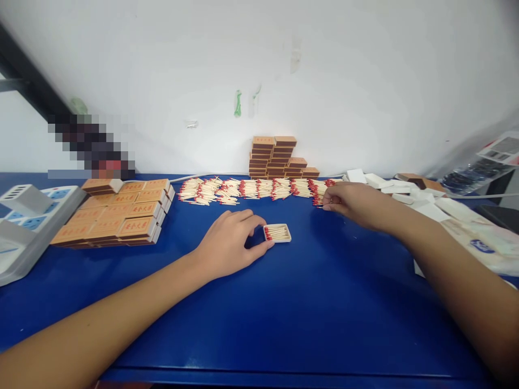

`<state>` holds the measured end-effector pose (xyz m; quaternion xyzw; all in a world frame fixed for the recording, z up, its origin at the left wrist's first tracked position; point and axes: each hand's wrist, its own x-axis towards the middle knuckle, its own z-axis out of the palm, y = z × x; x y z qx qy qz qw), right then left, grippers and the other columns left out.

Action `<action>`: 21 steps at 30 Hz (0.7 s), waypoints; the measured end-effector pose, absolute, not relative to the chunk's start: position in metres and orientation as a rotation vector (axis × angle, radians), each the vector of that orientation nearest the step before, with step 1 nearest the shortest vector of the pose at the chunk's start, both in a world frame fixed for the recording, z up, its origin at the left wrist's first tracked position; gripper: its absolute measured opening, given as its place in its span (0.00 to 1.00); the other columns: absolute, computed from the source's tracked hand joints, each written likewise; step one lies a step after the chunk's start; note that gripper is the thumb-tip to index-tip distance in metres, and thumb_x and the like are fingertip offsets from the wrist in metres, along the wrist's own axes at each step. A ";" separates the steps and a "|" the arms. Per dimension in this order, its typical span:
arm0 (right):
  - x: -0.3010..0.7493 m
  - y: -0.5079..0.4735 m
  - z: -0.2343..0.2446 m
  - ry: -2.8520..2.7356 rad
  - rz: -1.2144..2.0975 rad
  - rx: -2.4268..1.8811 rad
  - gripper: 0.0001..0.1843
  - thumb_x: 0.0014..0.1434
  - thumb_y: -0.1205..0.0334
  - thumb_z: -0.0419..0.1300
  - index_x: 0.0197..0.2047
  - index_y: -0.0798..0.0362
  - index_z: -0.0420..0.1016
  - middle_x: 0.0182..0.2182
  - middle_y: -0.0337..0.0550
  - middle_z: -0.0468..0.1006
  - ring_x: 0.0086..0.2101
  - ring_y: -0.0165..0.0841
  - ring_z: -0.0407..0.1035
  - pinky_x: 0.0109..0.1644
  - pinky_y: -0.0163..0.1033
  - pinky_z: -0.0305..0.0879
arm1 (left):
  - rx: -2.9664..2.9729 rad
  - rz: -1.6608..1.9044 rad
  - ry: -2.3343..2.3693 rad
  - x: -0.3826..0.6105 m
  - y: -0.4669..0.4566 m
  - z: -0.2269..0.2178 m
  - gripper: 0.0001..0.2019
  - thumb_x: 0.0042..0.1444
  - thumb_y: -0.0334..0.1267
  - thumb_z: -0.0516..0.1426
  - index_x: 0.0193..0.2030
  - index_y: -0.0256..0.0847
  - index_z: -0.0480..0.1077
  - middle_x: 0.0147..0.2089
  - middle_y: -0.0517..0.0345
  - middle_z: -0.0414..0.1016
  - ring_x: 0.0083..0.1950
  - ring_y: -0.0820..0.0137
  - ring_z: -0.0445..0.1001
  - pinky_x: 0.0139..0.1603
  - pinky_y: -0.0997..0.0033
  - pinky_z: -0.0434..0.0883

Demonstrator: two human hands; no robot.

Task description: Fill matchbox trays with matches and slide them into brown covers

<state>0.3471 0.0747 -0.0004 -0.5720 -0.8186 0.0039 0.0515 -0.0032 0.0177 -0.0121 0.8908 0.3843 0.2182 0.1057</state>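
The left hand (231, 243) holds a small white tray (279, 233) of matches between thumb and forefinger, while the right hand (351, 202), further out, rests on one end of the row of loose matches (251, 189), seemingly pinching a few.

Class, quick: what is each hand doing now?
Left hand: pinches the end of the matchbox tray.
Right hand: curled over the matches; grip cannot be told.

White wall (324, 65) behind blue table (284, 313)

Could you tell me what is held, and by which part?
The left hand grips the matchbox tray at its left end; the right hand touches matches, grip unclear.
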 end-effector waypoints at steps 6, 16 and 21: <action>0.344 0.074 0.004 -2.475 0.026 -1.686 0.07 0.65 0.57 0.58 0.37 0.49 0.75 0.35 0.48 0.81 0.35 0.42 0.72 0.36 0.41 0.59 | 2.624 0.649 1.128 -0.002 0.018 -0.012 0.13 0.68 0.48 0.64 0.51 0.42 0.78 0.40 0.60 0.76 0.40 0.66 0.76 0.45 0.61 0.67; 0.341 0.072 0.002 -2.461 0.136 -1.689 0.12 0.67 0.56 0.54 0.35 0.49 0.75 0.36 0.50 0.80 0.35 0.41 0.73 0.39 0.43 0.63 | 2.618 0.642 1.144 -0.002 0.018 -0.011 0.12 0.68 0.47 0.64 0.51 0.43 0.78 0.40 0.59 0.76 0.40 0.65 0.77 0.45 0.61 0.67; 0.340 0.073 0.002 -2.475 0.205 -1.721 0.12 0.68 0.56 0.55 0.34 0.49 0.74 0.35 0.49 0.80 0.34 0.41 0.73 0.38 0.43 0.64 | 2.630 0.647 1.136 -0.002 0.017 -0.012 0.12 0.68 0.47 0.64 0.51 0.43 0.78 0.40 0.60 0.76 0.39 0.66 0.77 0.44 0.61 0.67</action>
